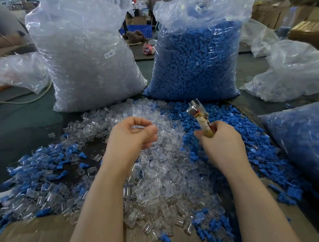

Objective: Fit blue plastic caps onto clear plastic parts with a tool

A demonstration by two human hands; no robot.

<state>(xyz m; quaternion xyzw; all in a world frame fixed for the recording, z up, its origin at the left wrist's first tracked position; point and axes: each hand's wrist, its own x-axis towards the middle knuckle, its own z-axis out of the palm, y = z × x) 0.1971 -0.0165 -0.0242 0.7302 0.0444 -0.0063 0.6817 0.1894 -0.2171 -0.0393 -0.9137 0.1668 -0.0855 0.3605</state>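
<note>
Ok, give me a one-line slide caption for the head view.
Left hand pinches a clear plastic part while right hand grips a tape-wrapped metal tool over piles of clear parts and blue caps.

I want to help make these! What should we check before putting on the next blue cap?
1. Tool in right hand: ok, gripped by its wrapped handle.
2. Clear part in left hand: ok, fingers pinch something clear.
3. Blue cap on the tool's tip: cannot tell.
4. Blue caps within reach: ok, piled beside the right hand.
5. Clear parts within reach: ok, heaped between the arms.
</note>
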